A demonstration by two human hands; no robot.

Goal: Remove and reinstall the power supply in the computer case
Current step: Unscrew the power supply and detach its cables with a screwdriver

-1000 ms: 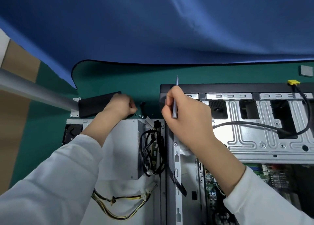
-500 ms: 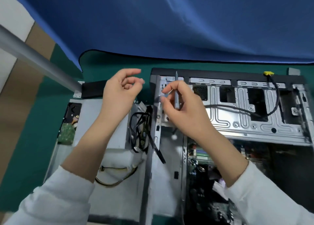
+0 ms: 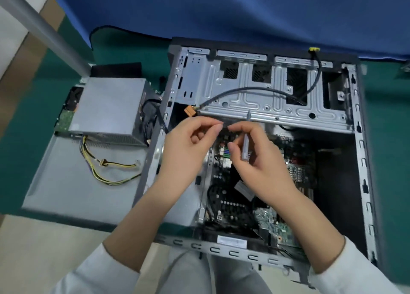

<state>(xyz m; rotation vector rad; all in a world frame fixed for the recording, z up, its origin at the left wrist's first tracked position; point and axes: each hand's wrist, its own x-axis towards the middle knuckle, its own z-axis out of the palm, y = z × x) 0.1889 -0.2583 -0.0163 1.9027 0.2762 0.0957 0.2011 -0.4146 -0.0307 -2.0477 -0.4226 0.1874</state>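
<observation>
The grey power supply [image 3: 108, 107] lies outside the open computer case [image 3: 361, 138], on a grey side panel [image 3: 66, 178] to its left. Yellow and black cables [image 3: 104, 171] trail from it. Above the motherboard [image 3: 233, 205], my left hand [image 3: 188, 147] pinches a small dark piece [image 3: 225, 125], likely a screw, between thumb and forefinger. My right hand [image 3: 261, 160] grips a slim grey screwdriver [image 3: 245, 142], tip up, and its fingertips meet the same small piece.
A metal drive cage [image 3: 244, 94] with a black cable and an orange plug [image 3: 189, 111] spans the case's far side. A green circuit board [image 3: 65, 118] sits left of the power supply. A grey pole [image 3: 44, 27] and blue cloth [image 3: 244, 9] border the green mat.
Both hands came down from the case's far left corner to over the motherboard. My left hand went from spread fingers to a pinch, meeting my right fingertips. The screwdriver stays in my right hand.
</observation>
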